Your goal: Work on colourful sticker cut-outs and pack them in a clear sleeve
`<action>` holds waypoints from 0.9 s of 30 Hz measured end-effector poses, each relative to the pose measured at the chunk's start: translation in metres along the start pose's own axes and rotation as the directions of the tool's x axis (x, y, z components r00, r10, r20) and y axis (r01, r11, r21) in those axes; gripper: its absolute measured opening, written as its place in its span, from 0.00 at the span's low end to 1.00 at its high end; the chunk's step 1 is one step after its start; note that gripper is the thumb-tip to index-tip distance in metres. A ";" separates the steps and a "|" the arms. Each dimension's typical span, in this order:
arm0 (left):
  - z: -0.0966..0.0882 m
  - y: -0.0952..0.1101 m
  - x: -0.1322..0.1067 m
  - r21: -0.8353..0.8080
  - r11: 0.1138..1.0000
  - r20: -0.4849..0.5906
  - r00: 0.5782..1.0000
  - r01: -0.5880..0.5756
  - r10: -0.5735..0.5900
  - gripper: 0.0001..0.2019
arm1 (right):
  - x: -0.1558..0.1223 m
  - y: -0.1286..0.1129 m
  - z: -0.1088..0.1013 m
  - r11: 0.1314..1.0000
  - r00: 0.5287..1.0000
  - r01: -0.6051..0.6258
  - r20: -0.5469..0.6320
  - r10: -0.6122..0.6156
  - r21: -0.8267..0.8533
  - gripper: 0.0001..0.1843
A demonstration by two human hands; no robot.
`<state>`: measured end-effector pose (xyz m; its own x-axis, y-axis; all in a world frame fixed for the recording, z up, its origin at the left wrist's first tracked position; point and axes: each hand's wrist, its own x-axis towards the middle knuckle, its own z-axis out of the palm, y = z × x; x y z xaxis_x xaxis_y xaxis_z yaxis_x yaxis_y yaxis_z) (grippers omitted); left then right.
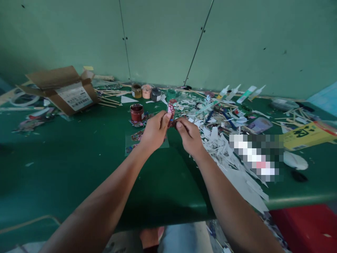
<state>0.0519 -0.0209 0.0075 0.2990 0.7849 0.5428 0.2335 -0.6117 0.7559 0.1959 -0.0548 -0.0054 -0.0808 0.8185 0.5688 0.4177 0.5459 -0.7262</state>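
Green table [79, 158] below; patterned strip [171, 108] pinched between left hand [155, 133] and right hand [190, 137].

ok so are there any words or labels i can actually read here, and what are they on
None reads for certain.
White label on the cardboard box: barcodes and fine print, too blurred.
Yellow packet: big dark characters, too blurred.
Paint jars: labels too small.
Patterned strip pinched by left hand and right hand: no lettering shows.
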 end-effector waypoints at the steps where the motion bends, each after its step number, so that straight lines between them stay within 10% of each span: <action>1: 0.000 0.000 0.000 0.025 1.000 -0.013 1.000 -0.017 0.017 0.17 | 0.000 0.000 0.000 1.000 1.000 0.014 0.014 -0.014 -0.017 0.19; 27: 0.006 0.003 0.000 -0.213 0.961 0.136 0.980 0.175 -0.148 0.18 | -0.001 -0.002 -0.005 0.970 0.984 0.169 0.080 -0.157 -0.174 0.13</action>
<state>0.0585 -0.0231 0.0079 0.3842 0.8460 0.3697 0.0799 -0.4293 0.8996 0.1992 -0.0573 -0.0026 -0.2177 0.7345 0.6427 0.5494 0.6365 -0.5413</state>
